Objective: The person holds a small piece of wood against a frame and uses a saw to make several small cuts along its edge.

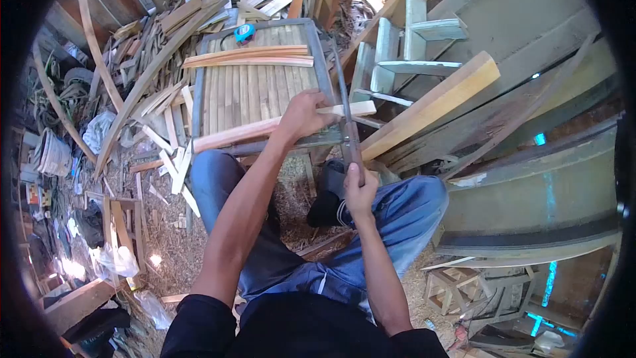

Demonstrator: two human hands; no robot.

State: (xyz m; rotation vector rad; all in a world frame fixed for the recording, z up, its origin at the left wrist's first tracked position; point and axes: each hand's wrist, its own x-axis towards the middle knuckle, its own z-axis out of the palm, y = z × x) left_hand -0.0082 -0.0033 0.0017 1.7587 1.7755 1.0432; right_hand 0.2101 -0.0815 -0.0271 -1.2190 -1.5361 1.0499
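Note:
My left hand [306, 114] is closed over a narrow wooden strip [235, 134], pressing it along the near edge of a low bamboo-slat table [258, 96]. The strip's right end pokes out past the table's frame. In my right hand [361, 191] is a long-bladed hand tool [343, 89] with a slim brown handle, fingers wrapped round it. Its dark blade points away from me and crosses the strip just right of my left hand. Seen almost edge-on, the blade does not show whether it has teeth.
More wooden strips [248, 56] and a blue tape measure [244, 33] lie farther back on the table. A thick squared beam [434, 106] slants up on the right, beside pale step-like boards [417, 66]. Scrap wood [192, 16] is heaped behind; wood shavings [169, 245] cover the floor.

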